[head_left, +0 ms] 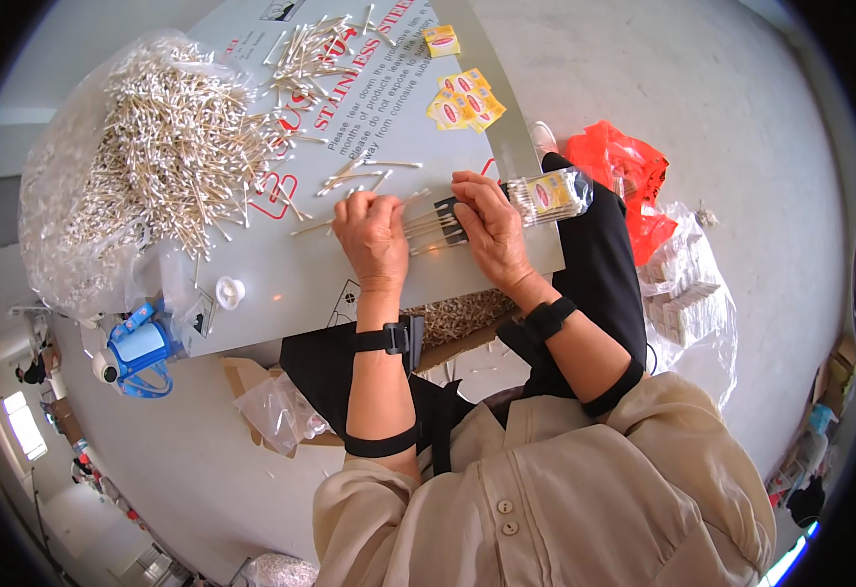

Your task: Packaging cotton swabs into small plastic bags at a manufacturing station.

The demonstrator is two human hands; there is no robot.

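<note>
My left hand [376, 240] is closed at the near part of the table, its fingertips curled onto cotton swabs. A row of cotton swabs [426, 227] with white tips reaches from it toward my right hand [492, 230]. The right hand's fingers are bent over a flat black piece [450, 219] lying across the swab sticks. Just beyond the right hand, a clear plastic packet [572, 192] with a yellow and white card and swabs inside extends past the table edge. My fingers partly hide the swabs and the black piece.
A large open clear bag heaped with cotton swabs [169, 147] covers the left side. Loose swabs [315, 54] and yellow cards [465, 101] lie farther back. A white cap [229, 293] and blue bottle [139, 350] are at near left; a red bag [624, 171] is on the floor.
</note>
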